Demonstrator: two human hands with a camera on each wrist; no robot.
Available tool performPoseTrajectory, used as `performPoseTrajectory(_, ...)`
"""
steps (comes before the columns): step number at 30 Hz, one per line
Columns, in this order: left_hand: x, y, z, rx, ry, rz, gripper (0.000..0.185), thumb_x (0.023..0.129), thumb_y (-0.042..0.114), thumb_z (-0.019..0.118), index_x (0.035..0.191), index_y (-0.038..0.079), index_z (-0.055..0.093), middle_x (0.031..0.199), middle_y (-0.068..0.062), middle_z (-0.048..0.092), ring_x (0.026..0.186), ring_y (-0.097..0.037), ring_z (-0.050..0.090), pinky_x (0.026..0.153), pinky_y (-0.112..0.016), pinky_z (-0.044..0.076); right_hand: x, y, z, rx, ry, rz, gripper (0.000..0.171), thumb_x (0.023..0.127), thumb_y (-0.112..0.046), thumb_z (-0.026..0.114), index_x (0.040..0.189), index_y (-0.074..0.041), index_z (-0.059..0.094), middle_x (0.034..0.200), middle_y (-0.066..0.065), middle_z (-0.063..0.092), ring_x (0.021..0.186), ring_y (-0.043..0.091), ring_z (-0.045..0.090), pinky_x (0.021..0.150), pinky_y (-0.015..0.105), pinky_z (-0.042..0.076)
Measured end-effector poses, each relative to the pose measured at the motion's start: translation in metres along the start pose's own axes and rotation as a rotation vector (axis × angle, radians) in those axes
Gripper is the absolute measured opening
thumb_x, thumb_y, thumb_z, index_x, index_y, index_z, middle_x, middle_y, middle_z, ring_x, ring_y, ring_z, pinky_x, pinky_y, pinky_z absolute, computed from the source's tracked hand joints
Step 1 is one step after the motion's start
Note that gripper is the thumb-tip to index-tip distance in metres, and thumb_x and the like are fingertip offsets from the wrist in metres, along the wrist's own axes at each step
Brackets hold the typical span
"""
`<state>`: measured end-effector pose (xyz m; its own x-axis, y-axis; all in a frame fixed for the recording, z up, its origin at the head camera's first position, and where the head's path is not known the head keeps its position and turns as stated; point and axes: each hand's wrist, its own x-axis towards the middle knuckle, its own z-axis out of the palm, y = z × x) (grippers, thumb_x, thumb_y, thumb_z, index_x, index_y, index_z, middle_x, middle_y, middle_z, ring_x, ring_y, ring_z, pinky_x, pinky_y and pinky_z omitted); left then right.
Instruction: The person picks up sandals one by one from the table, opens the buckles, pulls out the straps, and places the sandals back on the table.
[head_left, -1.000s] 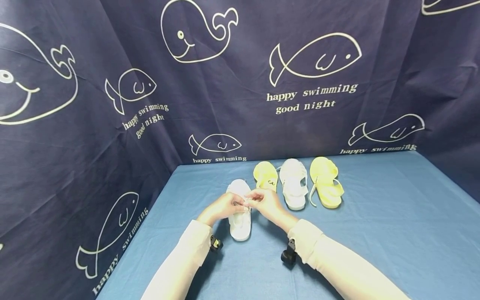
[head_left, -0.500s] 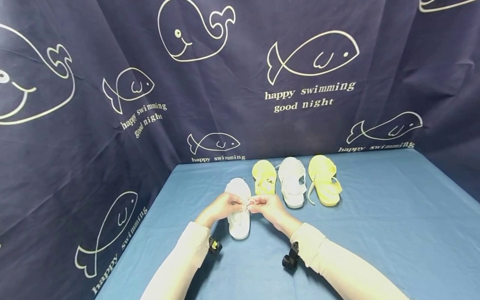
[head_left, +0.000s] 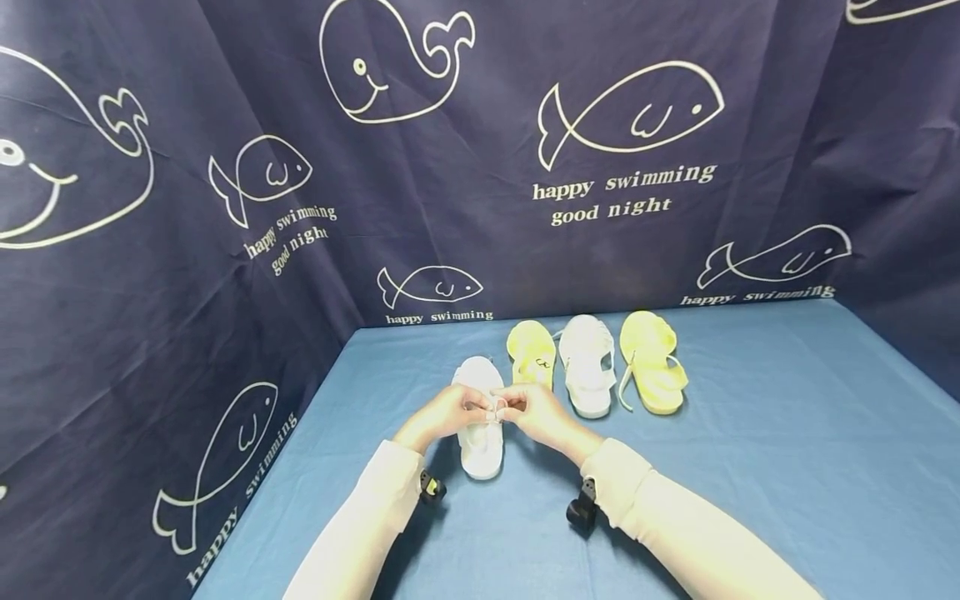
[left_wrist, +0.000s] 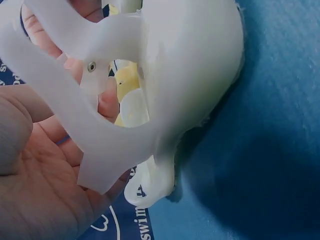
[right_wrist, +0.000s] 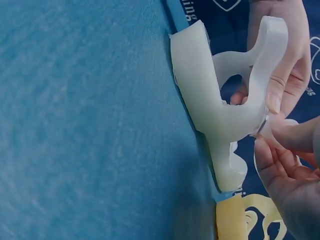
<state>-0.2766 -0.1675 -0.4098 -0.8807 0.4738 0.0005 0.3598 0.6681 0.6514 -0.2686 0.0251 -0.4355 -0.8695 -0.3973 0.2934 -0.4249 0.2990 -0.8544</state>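
Left hand [head_left: 448, 411] and right hand [head_left: 536, 410]: both raised over the white sandal [head_left: 480, 437] near the table's [head_left: 750, 467] middle, fingertips meeting above it and pinching its strap [left_wrist: 95, 82] at the buckle, sleeved forearms angled inward. Against half a second ago: grip and sandal much as they were, hands barely shifted. Behind, in a row, well apart from the hands: yellow sandal [head_left: 531, 352], second white sandal [head_left: 587, 365], second yellow sandal [head_left: 651, 361]; whale-print curtain [head_left: 225, 167] around.
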Motion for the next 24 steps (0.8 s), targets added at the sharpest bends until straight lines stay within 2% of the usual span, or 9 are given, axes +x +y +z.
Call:
performPoseTrajectory(6, 0.0, 0.0, -0.001, -0.019, -0.02, -0.004, 0.014, 0.088, 0.01, 0.068, 0.096, 0.001, 0.074, 0.093, -0.011, 0.074, 0.077, -0.002, 0.057, 0.073, -0.018, 0.05, -0.001, -0.001, 0.0, 0.004, -0.021, 0.022, 0.032, 0.085, 0.004, 0.066, 0.117, 0.006, 0.066, 0.108, 0.019, 0.07, 0.095, 0.025, 0.068, 0.083, 0.031, 0.057)
performPoseTrajectory(10, 0.0, -0.001, -0.001, 0.014, -0.023, 0.01, 0.013, 0.087, 0.009, 0.067, 0.096, 0.001, 0.074, 0.094, -0.01, 0.074, 0.079, -0.003, 0.058, 0.075, -0.017, 0.05, 0.0, -0.001, -0.001, -0.022, -0.019, 0.036, 0.033, 0.086, 0.003, 0.065, 0.118, 0.005, 0.066, 0.11, 0.018, 0.07, 0.096, 0.025, 0.068, 0.083, 0.032, 0.057)
performPoseTrajectory(12, -0.001, -0.002, -0.001, 0.024, -0.027, 0.018, 0.013, 0.087, 0.007, 0.067, 0.096, 0.001, 0.074, 0.094, -0.01, 0.074, 0.081, -0.005, 0.06, 0.075, -0.018, 0.051, 0.001, 0.001, -0.003, -0.046, -0.007, 0.048, 0.033, 0.086, 0.002, 0.066, 0.118, 0.003, 0.066, 0.112, 0.017, 0.07, 0.097, 0.024, 0.068, 0.084, 0.033, 0.056)
performPoseTrajectory(16, -0.002, -0.004, 0.0, 0.022, -0.024, 0.029, 0.014, 0.086, 0.009, 0.067, 0.096, 0.001, 0.074, 0.094, -0.009, 0.074, 0.081, -0.006, 0.061, 0.074, -0.019, 0.051, 0.001, 0.003, -0.012, -0.075, -0.045, 0.056, 0.032, 0.087, 0.0, 0.065, 0.119, 0.002, 0.067, 0.114, 0.018, 0.069, 0.097, 0.024, 0.067, 0.086, 0.034, 0.055)
performPoseTrajectory(19, -0.002, -0.006, 0.0, 0.004, -0.012, 0.029, 0.015, 0.087, 0.011, 0.068, 0.096, 0.001, 0.075, 0.094, -0.009, 0.074, 0.079, -0.004, 0.061, 0.073, -0.018, 0.051, 0.0, 0.005, -0.018, -0.088, -0.111, 0.039, 0.032, 0.088, -0.003, 0.066, 0.119, 0.003, 0.066, 0.113, 0.017, 0.069, 0.093, 0.019, 0.067, 0.083, 0.03, 0.055)
performPoseTrajectory(24, 0.0, -0.009, -0.002, 0.006, 0.011, 0.048, 0.016, 0.087, 0.013, 0.069, 0.097, 0.003, 0.075, 0.095, -0.009, 0.074, 0.079, -0.003, 0.061, 0.072, -0.017, 0.05, -0.003, 0.005, -0.023, -0.069, -0.157, 0.019, 0.036, 0.083, -0.006, 0.072, 0.117, 0.006, 0.066, 0.098, 0.015, 0.072, 0.084, 0.014, 0.065, 0.077, 0.024, 0.054)
